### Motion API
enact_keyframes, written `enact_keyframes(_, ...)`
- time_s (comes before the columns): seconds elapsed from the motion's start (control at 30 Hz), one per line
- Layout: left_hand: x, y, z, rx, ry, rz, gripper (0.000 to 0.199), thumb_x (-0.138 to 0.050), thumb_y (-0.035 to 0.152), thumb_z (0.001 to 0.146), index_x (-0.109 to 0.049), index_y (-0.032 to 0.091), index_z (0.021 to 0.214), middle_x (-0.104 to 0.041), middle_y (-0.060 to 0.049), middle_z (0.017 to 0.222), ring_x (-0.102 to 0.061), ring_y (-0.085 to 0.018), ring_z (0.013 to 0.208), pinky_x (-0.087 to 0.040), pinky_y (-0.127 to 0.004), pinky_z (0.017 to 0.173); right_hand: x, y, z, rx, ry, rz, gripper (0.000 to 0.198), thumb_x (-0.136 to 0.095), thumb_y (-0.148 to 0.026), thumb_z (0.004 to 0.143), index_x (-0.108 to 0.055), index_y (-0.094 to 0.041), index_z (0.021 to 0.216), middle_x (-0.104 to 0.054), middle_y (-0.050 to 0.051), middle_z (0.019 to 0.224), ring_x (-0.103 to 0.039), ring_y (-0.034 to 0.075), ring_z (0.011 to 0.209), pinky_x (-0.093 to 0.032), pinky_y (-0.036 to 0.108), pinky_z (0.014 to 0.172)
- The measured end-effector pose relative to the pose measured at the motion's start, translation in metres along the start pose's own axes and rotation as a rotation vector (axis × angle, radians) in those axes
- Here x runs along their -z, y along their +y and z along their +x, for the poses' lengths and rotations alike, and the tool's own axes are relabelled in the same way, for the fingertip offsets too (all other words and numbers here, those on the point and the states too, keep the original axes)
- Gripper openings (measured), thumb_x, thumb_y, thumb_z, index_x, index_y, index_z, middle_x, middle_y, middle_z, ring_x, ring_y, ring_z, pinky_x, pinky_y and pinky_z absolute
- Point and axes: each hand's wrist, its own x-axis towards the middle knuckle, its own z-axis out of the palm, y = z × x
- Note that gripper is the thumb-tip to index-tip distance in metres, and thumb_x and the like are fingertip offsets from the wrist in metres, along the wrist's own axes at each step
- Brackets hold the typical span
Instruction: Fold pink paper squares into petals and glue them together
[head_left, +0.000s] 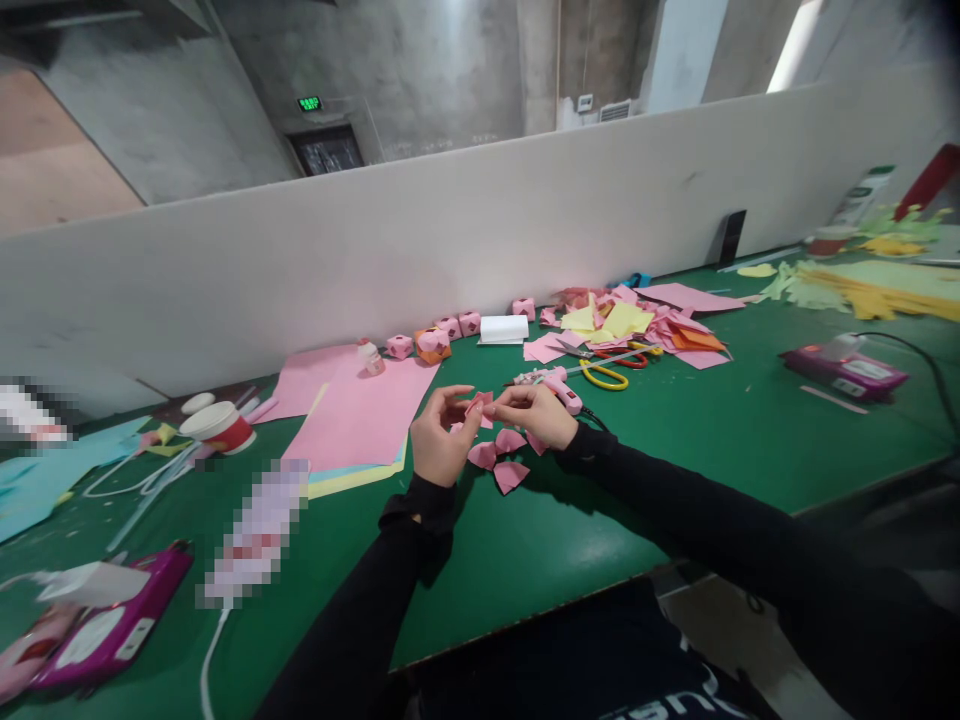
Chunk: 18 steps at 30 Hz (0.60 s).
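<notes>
Between my two hands, above the green table, is a small folded pink paper piece. My left hand pinches it from the left, fingers curled. From the other side my right hand grips its edge between thumb and fingertips. Several more folded pink pieces lie on the table just below my hands. A pink glue gun rests right behind my right hand, its dark cord running off to the right. The paper's far side is hidden by my fingers.
Scissors with yellow handles lie by a heap of paper scraps. Pink sheets, a small bottle and pink paper shapes are at back left. Left stands a paper cup; purple power strips lie at both sides.
</notes>
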Motion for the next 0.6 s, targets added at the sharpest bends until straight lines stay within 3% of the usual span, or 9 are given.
enact_keyframes(0.33,0.0008,0.0080,-0.0003,0.010,-0.009,-0.049,0.028,-0.058,0.039,0.080,-0.062,0.017,0.096,-0.066,-0.004,0.078,-0.062,-0.013,0.064,-0.051,-0.023,0.058,0.0011,-0.0030,-0.0004,0.028,0.018,0.009,0.034,-0.072,-0.046,0.062,-0.059,-0.015,0.060,-0.059,0.000,0.057,-0.049,0.009,0.053,-0.040,0.024,0.053)
enact_keyframes(0.6,0.0025,-0.0019,0.0018,0.041,-0.025,-0.076,0.040,-0.046,0.049,0.086,-0.063,0.016,0.101,-0.065,-0.003,0.079,-0.062,-0.014,0.067,-0.054,-0.023,0.056,0.0030,-0.0039,0.0014,0.013,0.056,0.001,0.033,-0.072,-0.046,0.061,-0.059,-0.015,0.060,-0.055,-0.001,0.056,-0.048,0.009,0.053,-0.038,0.024,0.053)
